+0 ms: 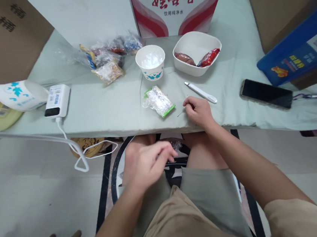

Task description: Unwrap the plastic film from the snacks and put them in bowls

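Note:
My left hand (147, 161) hovers over my lap below the table edge, fingers pinched around a small clear crinkly bit (176, 145). My right hand (199, 110) rests on the table near its front edge, fingers curled in a pinch on a thin needle-like item (181, 114). Just left of it lies a small clear packet with green edges (159, 101). A white pen-like tool (200, 92) lies just beyond the right hand. Farther back stand a paper cup (150, 62) with white contents and a white bowl (197, 53) holding two wrapped snacks.
A black phone (265, 93) and a pen (312, 97) lie at the right. A white power bank (57, 101) with a cable, a tipped paper cup (20, 95), and several snack bags (109, 57) sit left. Cardboard boxes and a red-and-white carton (177, 3) line the back.

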The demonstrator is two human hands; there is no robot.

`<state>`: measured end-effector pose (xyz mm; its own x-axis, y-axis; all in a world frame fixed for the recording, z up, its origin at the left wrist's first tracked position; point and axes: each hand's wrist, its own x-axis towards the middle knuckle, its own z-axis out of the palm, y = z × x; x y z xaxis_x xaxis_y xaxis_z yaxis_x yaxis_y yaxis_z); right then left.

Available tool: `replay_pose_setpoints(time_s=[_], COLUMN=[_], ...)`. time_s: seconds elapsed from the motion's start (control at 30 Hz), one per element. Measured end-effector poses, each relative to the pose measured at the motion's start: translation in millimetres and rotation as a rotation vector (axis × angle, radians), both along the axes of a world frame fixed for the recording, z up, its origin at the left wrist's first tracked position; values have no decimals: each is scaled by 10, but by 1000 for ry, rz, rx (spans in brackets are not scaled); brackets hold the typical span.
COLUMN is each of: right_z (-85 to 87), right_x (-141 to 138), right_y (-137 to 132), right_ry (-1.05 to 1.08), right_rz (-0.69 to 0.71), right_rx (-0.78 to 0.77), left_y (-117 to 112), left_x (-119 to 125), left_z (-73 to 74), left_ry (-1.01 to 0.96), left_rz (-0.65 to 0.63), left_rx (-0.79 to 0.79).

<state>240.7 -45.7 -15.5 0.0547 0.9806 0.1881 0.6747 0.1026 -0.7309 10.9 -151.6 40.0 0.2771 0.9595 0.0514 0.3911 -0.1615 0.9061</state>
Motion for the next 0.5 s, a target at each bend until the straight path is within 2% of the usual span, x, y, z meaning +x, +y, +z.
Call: replay_pose_setpoints(time_s=[0.07, 0.17, 0.23, 0.3, 0.37, 0.5], right_z=[-2, -17, -31, -41, -45, -44], right_x=[3, 9, 12, 12, 11, 13], right_y=[1, 6, 10, 13, 13, 17], right_ry=[2, 8, 16, 20, 17, 10], right_rz=[1, 5, 6, 6, 4, 8], right_rx=[6, 18, 25, 34, 43, 40], left_y=[300, 817, 1076, 1215, 1255, 1226], left_x=[21, 19, 20, 60, 147, 338], left_z=[-79, -281, -452, -613, -726, -778], left_ry=[-15, 51, 116, 237, 318, 405], left_rz=[103, 434, 588, 569, 447, 189], left_rx=[15, 177, 298, 332, 337, 375])
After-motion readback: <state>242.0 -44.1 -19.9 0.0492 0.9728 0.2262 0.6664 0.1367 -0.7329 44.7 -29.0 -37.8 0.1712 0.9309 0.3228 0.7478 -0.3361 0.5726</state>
